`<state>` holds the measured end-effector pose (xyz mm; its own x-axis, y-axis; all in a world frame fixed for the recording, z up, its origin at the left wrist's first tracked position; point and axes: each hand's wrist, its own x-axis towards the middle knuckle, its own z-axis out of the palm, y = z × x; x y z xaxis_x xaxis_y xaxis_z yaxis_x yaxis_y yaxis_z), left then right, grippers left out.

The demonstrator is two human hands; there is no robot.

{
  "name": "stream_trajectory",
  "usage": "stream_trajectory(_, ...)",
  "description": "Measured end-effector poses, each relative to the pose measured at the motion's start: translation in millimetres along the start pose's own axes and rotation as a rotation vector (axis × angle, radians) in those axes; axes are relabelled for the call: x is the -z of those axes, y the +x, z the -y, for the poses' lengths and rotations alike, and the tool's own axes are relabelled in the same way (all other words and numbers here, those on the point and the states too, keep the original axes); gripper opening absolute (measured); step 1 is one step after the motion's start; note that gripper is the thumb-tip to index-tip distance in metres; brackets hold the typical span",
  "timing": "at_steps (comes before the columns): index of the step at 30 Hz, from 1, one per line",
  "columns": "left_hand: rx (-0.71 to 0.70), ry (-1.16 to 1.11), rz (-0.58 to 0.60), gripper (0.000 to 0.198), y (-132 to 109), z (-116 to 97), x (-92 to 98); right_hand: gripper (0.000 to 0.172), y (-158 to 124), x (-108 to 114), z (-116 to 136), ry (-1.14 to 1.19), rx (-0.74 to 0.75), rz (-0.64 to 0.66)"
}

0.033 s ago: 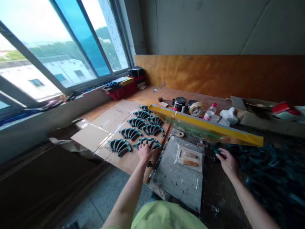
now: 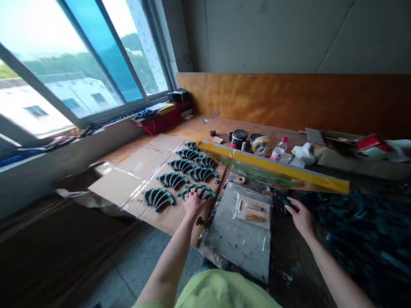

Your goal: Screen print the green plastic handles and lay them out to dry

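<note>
Several dark teal curved ribbed pieces lie in two rows on the wooden bench. My left hand rests on the nearest piece of the right row, with its fingers curled over the piece's near edge. My right hand reaches to the edge of a dark heap of similar pieces, and its fingers close round one dark teal piece. Between my hands lies a grey paint-stained plate with a small clear bag on it.
A long yellow bar lies slanted across the bench behind the plate. Behind it stand black tins, a tape roll, a small bottle and rags. Flat cardboard lies at the left, below the window sill. The floor drops off at the bench's near-left edge.
The view has shifted slightly, so everything sits a little left and higher. Both hands stay where they were on their pieces.
</note>
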<state>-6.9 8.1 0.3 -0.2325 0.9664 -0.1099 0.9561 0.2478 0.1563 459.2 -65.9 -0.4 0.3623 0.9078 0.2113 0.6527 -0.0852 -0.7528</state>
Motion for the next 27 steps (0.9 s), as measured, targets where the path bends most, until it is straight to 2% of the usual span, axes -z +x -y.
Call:
stream_trajectory(5,-0.093,-0.003,0.092,0.058,38,21,0.0,0.026,-36,-31,73,-0.020,0.262,0.192)
stream_trajectory(9,-0.148,-0.019,0.094,0.063,40,33,-10.3,0.027,-53,-62,107,-0.124,0.384,0.277)
stream_trajectory(12,-0.198,-0.096,-0.010,0.066,30,37,-15.7,0.027,-60,-77,118,-0.217,0.420,0.289)
stream_trajectory(15,-0.309,-0.260,-0.153,0.056,21,35,-8.9,0.029,-66,-82,122,-0.326,0.440,0.302)
stream_trajectory(18,-0.397,-0.451,-0.229,0.041,15,20,21.5,0.027,-67,-83,126,-0.420,0.435,0.345)
stream_trajectory(19,-0.405,-0.525,-0.246,0.039,13,10,37.8,0.030,-66,-84,128,-0.443,0.427,0.357)
stream_trajectory(21,-0.416,-0.727,-0.254,0.040,10,-16,77.7,0.046,-62,-89,132,-0.480,0.422,0.368)
stream_trajectory(24,-0.472,-1.226,-0.131,0.044,6,-63,142.5,0.068,-59,-101,139,-0.517,0.479,0.413)
stream_trajectory(27,-0.440,-1.536,0.046,0.043,1,-99,188.1,0.070,-64,-104,144,-0.524,0.559,0.498)
